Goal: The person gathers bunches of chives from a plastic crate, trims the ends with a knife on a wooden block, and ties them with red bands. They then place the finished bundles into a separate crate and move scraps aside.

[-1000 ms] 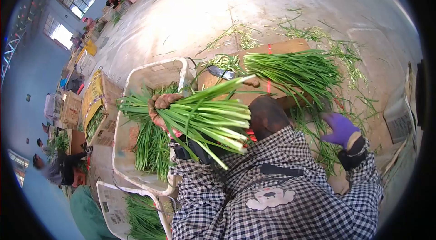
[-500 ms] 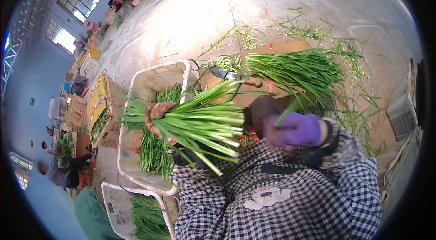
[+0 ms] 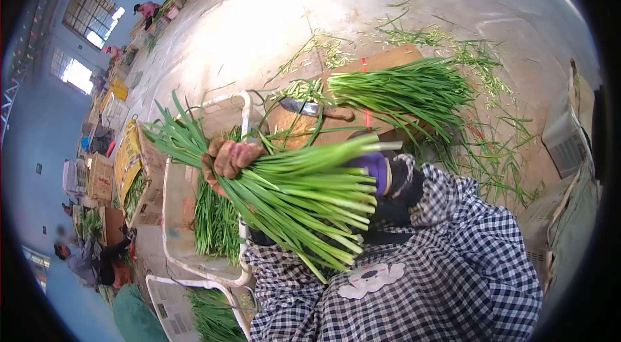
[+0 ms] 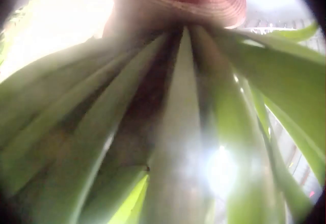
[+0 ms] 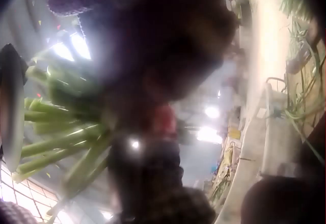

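Note:
A brownish-gloved left hand (image 3: 229, 160) grips a thick bunch of garlic chives (image 3: 304, 193) around its leafy part, over the crate's near side. The pale cut ends fan out to the right. In the left wrist view, broad green leaves (image 4: 175, 127) spread from beneath the gloved fingers (image 4: 178, 5). My right hand (image 3: 378, 171), in a purple glove, is behind the stalk ends, which hide most of it. The right wrist view has the glove (image 5: 71, 1) dark and blurred, with pale stalks (image 5: 66, 130) beside it; I cannot tell how its fingers lie.
A wooden board (image 3: 294, 135) bears a knife (image 3: 314, 109) and a second bunch of chives (image 3: 401, 88). White crates (image 3: 174, 213) with more chives stand at left. Trimmings (image 3: 482, 70) litter the floor. A grey crate (image 3: 566, 148) stands at right; people (image 3: 87, 261) sit farther off.
My right hand has come from the far right, across the lap, to behind the stalk ends. The left hand still holds the bunch, which has shifted slightly right.

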### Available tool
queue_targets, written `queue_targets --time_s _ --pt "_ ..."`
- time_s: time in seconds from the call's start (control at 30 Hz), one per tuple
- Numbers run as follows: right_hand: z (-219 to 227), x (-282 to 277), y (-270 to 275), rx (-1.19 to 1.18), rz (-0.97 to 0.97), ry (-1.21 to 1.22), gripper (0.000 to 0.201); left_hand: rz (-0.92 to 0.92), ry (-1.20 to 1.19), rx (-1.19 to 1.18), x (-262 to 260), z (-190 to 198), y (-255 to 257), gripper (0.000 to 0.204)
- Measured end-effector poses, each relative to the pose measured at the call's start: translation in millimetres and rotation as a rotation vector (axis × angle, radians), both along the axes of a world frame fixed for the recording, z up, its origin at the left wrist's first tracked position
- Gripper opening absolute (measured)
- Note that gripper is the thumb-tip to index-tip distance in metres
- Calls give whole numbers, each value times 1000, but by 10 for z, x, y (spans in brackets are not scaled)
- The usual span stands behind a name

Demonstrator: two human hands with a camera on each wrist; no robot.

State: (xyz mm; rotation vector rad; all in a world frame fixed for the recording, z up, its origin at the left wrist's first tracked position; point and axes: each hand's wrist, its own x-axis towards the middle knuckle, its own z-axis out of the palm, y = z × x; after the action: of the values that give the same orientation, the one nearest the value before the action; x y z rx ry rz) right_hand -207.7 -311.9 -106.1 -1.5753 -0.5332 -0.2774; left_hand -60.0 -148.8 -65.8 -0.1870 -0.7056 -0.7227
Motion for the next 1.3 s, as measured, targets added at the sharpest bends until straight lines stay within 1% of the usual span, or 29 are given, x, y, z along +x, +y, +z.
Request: queue_targets --time_s 0.07,0.1,0.13,0.17,0.2,0.23,0.27,0.3,0.33,0.4,0.43,0.47,0.5,0.53,0.57,0.6,0.67,0.73,0.8,0.83,0.87,0.9,0.93,0.97,1.0,1.07,1.13,1.2,1.3 --pt "-228 -60 94 41 4 -106 34 -11 201 -44 -2 -55 178 14" --pt "379 -382 0 -94 33 623 25 -40 393 -103 30 -91 265 14" --pt "392 -546 -78 -101 -10 702 24 -71 583 -169 89 -130 331 15" --pt "378 -753 -264 -209 26 757 29 111 447 -50 191 -223 401 15" --pt "206 -1019 -406 -199 -16 566 30 121 459 -54 234 -249 455 15" --pt "129 -1186 -632 -225 50 1091 27 176 354 -6 274 -269 487 15" --pt "-4 -1384 -847 -314 -24 1125 28 223 245 41 304 -282 482 14" --pt "-41 -1482 -927 -554 -223 1493 33 230 183 42 294 -264 460 15" --pt "-72 -1551 -998 -552 -233 1502 33 220 189 38 294 -299 434 15" --pt "-57 -1610 -1054 -1419 -326 1402 42 905 55 542 295 -409 378 16" --pt "-79 -1546 -1012 -1062 -400 1063 46 1243 -30 796 291 -454 333 16" --pt "-9 -1341 -823 -702 -452 721 50 1227 -33 801 270 -483 276 16" --pt "-25 -1119 -666 -458 -359 585 54 987 -57 562 249 -500 193 17" --pt "-5 -879 -476 -398 -310 388 49 745 -77 325 227 -507 108 17" --pt "90 -649 -290 -376 -273 401 42 507 -92 93 206 -508 51 18" --pt "154 -488 -158 -353 -229 412 37 511 -94 96 153 -435 30 18" --pt "166 -364 -24 -305 -260 382 31 229 -32 149 46 -220 85 15" --pt "235 -363 5 -264 -284 355 28 357 159 93 145 -387 211 13" --pt "385 -617 -182 -247 -154 612 25 1094 532 862 -85 -27 100 12" --pt "292 -775 -294 -312 -224 582 22 1108 546 856 34 -116 184 12" --pt "76 -1002 -491 -397 -323 571 22 907 377 639 259 -309 340 13" --pt "-52 -1241 -699 -389 -395 808 22 710 208 426 477 -503 527 13" --pt "-159 -1470 -929 -650 -452 919 24 516 32 218 588 -582 675 14" --pt "-261 -1684 -1136 -1038 -531 1301 28 794 329 390 530 -528 671 16" --pt "-593 -1973 -1407 -1404 -399 1541 46 644 366 328 439 -315 638 17" --pt "-96 -1859 -1119 -1320 -730 1405 55 840 509 497 401 -210 492 19" --pt "203 -1463 -777 -1051 -877 450 65 989 575 648 269 -97 254 21" --pt "670 -870 -404 -1016 -794 -28 69 1044 563 782 32 79 22 25" --pt "912 -214 46 -837 -700 -268 54 1093 409 756 -48 74 -15 27"
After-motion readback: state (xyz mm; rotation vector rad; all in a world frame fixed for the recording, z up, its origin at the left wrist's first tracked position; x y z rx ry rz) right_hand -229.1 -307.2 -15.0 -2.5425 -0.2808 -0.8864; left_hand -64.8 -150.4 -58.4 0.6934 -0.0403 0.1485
